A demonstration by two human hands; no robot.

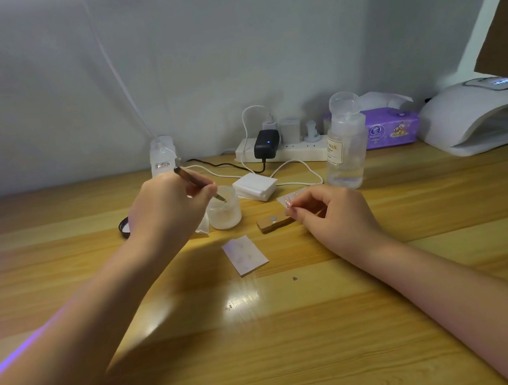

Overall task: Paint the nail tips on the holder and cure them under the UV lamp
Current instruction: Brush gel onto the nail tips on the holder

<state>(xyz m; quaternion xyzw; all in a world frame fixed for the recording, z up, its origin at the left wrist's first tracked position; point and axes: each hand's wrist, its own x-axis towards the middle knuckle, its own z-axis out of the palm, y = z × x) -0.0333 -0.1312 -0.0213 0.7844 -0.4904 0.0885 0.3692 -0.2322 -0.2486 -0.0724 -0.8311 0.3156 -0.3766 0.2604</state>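
The left hand (168,206) grips a brush (199,184), its tip dipped in a small frosted jar (224,212). The right hand (332,210) pinches a pink nail tip (288,202) above the wooden holder (273,222), mid-tabletop. The white UV lamp (480,116) sits at the wooden tabletop's (304,350) far right edge, against a grey wall (223,47).

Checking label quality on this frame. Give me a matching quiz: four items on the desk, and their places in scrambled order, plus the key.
Things:
1. brush
2. UV lamp
3. black adapter
4. wooden holder

Places:
A. plugged into the white power strip
B. far right of the desk, by the wall
C. in the left hand, tip inside the small frosted jar
D. flat on the desk, just beside the right hand

Pairs: 1-C, 2-B, 3-A, 4-D
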